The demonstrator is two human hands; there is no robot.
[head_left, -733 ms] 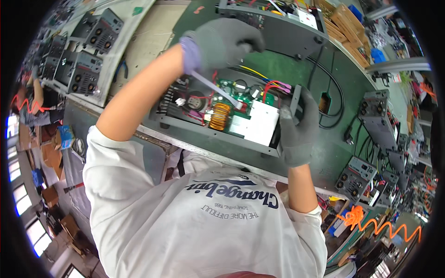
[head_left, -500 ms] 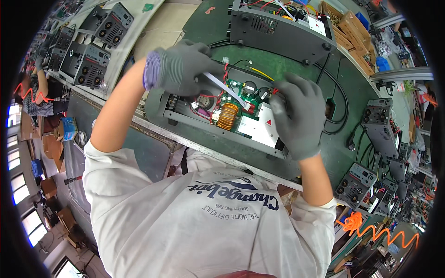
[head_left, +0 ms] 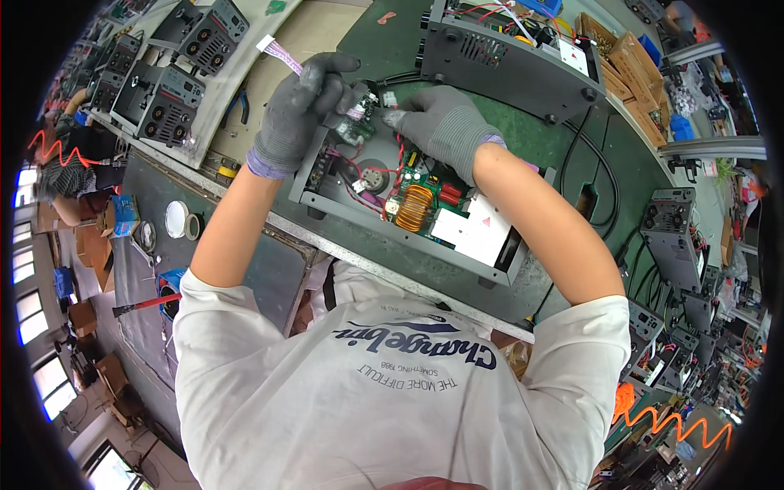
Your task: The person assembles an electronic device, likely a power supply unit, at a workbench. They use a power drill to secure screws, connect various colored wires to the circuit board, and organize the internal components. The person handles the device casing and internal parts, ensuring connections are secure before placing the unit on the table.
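Your left hand (head_left: 298, 122) now carries the free end of the ribbon cable (head_left: 283, 59) up and away from the circuitry it hung over half a second ago, and your right hand (head_left: 445, 126) has crossed from the chassis's right end to beside your left. Your left fingers are curled tightly around the cable. Your right fingers bend toward the small green board (head_left: 354, 131) between your hands; whether they grip it, I cannot tell.

The cable is flat, pale white and violet, its strands fanning slightly into a white plug (head_left: 265, 43). Its visible length slants out of your left fist, the plug pointing outward, beyond and left of your knuckles.

Below both hands sits the open dark-grey chassis (head_left: 367, 222), its long axis running from below your left wrist to the near side of your right forearm. Inside, nearer you than your right hand, are a green main circuit board (head_left: 419, 177), a copper-wound toroidal coil (head_left: 414, 207) and a white plate (head_left: 469, 233). Beyond your right hand stands a second dark-grey chassis (head_left: 510, 73).
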